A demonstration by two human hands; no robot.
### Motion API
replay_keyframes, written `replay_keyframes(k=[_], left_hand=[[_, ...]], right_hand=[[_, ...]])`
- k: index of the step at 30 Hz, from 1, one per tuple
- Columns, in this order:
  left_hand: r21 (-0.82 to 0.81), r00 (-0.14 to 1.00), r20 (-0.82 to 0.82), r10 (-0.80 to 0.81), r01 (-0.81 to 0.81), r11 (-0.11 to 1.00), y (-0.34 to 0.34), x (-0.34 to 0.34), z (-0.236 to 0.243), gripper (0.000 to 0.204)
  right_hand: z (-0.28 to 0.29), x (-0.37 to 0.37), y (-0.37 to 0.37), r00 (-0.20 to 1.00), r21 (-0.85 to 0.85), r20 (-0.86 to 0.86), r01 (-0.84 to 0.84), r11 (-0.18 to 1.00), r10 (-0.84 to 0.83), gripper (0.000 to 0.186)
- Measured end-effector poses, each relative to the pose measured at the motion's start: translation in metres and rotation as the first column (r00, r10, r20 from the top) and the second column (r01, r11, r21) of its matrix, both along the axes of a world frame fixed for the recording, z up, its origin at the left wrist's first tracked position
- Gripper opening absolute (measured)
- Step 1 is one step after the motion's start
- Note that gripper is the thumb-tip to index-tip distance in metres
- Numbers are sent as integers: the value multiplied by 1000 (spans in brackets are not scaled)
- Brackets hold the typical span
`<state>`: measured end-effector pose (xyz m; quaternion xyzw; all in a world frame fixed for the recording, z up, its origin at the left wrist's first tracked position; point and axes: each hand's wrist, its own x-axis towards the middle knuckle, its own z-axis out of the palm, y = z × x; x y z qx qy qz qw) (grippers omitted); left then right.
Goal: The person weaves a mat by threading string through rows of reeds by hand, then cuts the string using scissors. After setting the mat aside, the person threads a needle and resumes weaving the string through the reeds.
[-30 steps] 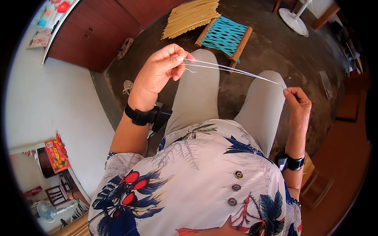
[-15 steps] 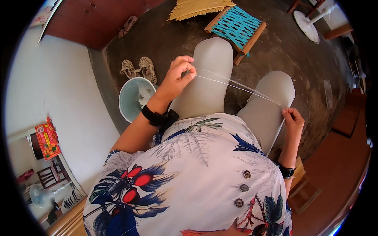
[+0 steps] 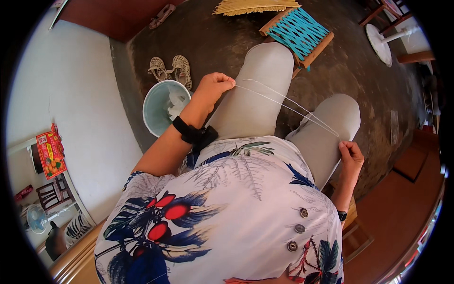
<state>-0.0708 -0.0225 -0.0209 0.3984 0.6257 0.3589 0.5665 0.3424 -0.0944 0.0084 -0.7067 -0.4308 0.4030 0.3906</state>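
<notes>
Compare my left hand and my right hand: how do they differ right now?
Your left hand sits higher in view than your right hand. The left hand's fingertips point rightward; the right hand's point forward. The left hand's black wristband shows plainly; the right hand's is mostly hidden. Both hands appear to pinch the white thread.

A head-worn fisheye looks down closely over shirt (image 3: 236, 215) and knees (image 3: 269, 61).

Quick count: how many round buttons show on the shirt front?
3, in a line right of the picture's centre: upper button, middle button, lower button. More may be hidden.
</notes>
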Motion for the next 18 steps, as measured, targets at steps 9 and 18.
replay_keyframes(k=[9, 18], left_hand=[[185, 997, -65, 39, -26, 982, 8, 11, -8, 14], [527, 831, -545, 106, 242, 815, 11, 17, 2, 6]], right_hand=[[1, -4, 2, 999, 15, 14, -45, 999, 45, 3], [2, -5, 2, 999, 24, -7, -35, 999, 35, 3]])
